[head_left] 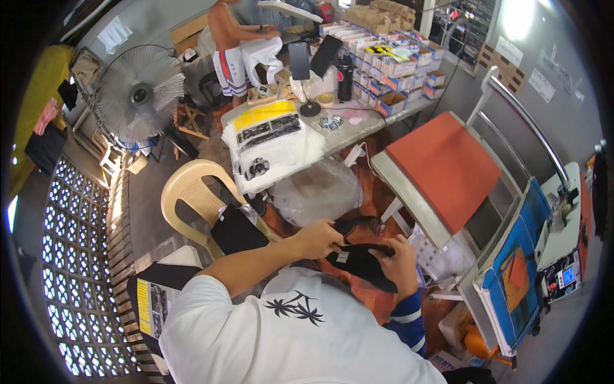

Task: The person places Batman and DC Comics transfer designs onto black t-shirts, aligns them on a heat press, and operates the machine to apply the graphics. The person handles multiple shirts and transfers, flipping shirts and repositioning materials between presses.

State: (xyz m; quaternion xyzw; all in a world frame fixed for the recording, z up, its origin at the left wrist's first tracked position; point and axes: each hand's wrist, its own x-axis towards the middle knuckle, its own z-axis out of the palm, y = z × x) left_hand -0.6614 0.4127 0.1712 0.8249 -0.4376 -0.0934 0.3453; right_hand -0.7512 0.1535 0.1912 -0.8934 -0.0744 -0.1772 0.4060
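My left hand [320, 239] is closed on one edge of a black fabric piece [361, 264] with a small white label. At its other edge my right hand [398, 261] pinches the same piece, which hangs between the two hands in front of my chest. Its exact kind cannot be made out. A dark curved strip [354, 224] shows just beyond my left fingers; whether it belongs to the piece is unclear. Another black cloth [238, 229] lies on the beige plastic chair [192, 182] to my left.
Ahead is a table [339, 142] with printed sheets [272, 131], a phone stand [310, 107] and stacked small boxes [393, 70]. A press with a red pad [444, 169] and metal frame stands at right. A fan [139, 95] and another person [225, 38] are at far left.
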